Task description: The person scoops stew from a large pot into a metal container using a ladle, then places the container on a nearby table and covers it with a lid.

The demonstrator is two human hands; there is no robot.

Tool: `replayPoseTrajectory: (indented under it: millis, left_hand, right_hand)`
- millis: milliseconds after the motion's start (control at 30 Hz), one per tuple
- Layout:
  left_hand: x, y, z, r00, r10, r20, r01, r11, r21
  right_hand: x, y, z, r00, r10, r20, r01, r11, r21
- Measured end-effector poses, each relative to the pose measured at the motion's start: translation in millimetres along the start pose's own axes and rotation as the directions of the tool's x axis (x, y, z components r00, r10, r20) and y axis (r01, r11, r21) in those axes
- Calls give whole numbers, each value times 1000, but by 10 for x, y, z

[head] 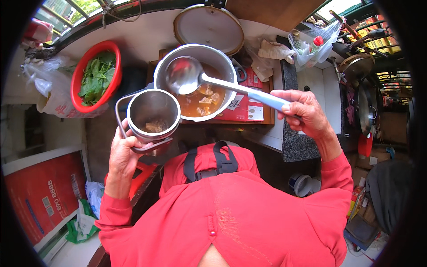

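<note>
My left hand (125,152) holds a round stainless steel food container (154,110) by its side and carrying handle, with some solid food at its bottom. My right hand (305,111) grips the blue-grey handle of a large metal ladle (184,75). The ladle's bowl is over the left part of a metal pot (234,75), its shiny inside facing me, with no food visible in it. Brown broth with chunks of meat (207,100) fills the pot's lower part. The food container is at the pot's near left rim; whether they touch, I cannot tell.
A red plastic basket (117,76) of green leaves stands at the left. Behind the pot rests a round metal lid (208,30). Red printed cardboard (238,108) lies beside the pot on a wooden surface. At the right are a granite counter edge (292,143), a sink (315,86) and a plastic bag (302,55) of bottles.
</note>
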State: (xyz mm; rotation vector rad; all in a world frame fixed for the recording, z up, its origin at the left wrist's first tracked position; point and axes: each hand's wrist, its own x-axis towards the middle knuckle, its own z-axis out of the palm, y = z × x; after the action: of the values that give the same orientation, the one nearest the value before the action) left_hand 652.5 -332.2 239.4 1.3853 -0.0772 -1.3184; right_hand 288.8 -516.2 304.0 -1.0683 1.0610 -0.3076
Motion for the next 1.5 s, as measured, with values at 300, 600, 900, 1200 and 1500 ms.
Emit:
replayPoseTrajectory:
  millis: [300,600,900,1200,1500]
  left_hand:
    - [-28,38,118,995,-33,-98,36,999,28]
    - [-15,5,148,987,-8,-158,12,1000,25]
    - [25,-35,86,988,-2,-156,4,1000,11]
    - [24,-28,83,995,-14,-101,20,998,51]
    - [37,-21,83,995,12,-98,-6,998,63]
  right_hand:
    - [584,335,-25,855,-394,338,426,162,-890]
    - [927,375,166,869,-191,457,449,-89,-889]
    - [1447,177,-44,917,-83,390,390,399,-830]
    - [1775,437,-234,862,340,375,-141,873,-466]
    - [1694,646,-392,899,242,365,-177,963,-203]
